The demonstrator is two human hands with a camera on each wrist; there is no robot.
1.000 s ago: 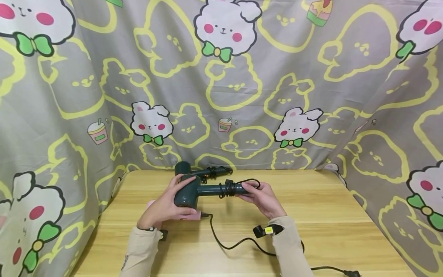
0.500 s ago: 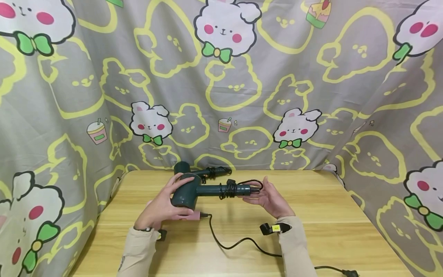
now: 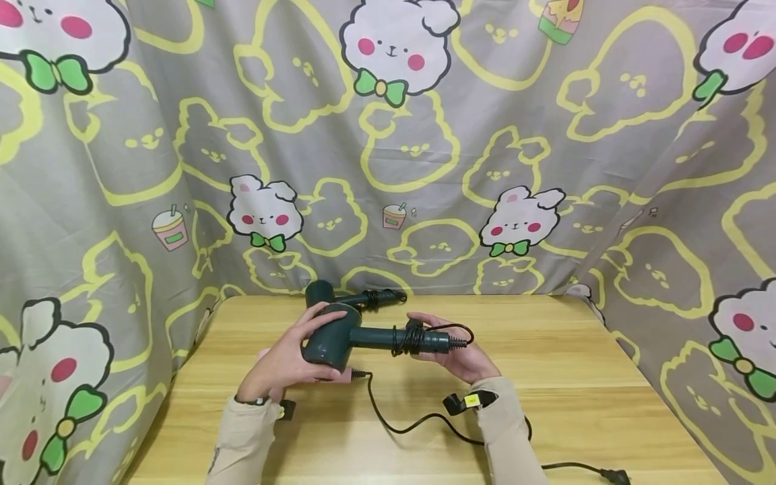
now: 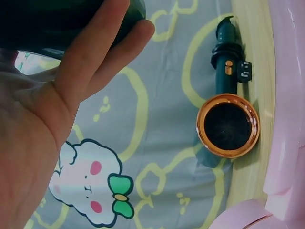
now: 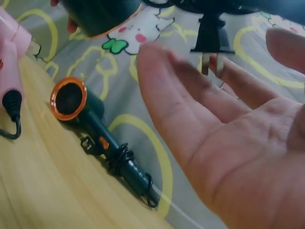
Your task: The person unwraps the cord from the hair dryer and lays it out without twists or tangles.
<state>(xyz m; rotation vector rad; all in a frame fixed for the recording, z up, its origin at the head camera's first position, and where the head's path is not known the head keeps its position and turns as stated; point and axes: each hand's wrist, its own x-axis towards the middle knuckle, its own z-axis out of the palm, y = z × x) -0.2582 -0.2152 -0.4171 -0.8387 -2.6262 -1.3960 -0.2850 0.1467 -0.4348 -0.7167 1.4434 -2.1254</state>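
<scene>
A dark green hair dryer [image 3: 330,340] is held above the table, its handle pointing right. My left hand [image 3: 281,360] grips it round the barrel, thumb below and fingers over the top. Its black cord [image 3: 409,340] is wound round the handle. Behind and beneath the handle's end, my right hand [image 3: 463,362] has its fingers extended and loosely spread. In the right wrist view the plug [image 5: 212,36] hangs from the wound cord with its prongs close to those fingers; whether they touch cannot be told. My left forearm and hand partly hide a pink hair dryer [image 3: 343,376] lying below.
A second dark green hair dryer [image 3: 318,294] with an orange-rimmed end lies at the table's back edge, cord wrapped on its handle. The pink dryer's black cord [image 3: 397,431] runs right under my sleeve to a plug [image 3: 615,476]. Patterned curtains [image 3: 418,155] surround the wooden table [image 3: 564,377].
My right hand held the handle's end, let go, moved off right, then came back left behind the handle. The held dryer has shifted slightly right; my left hand keeps its grip.
</scene>
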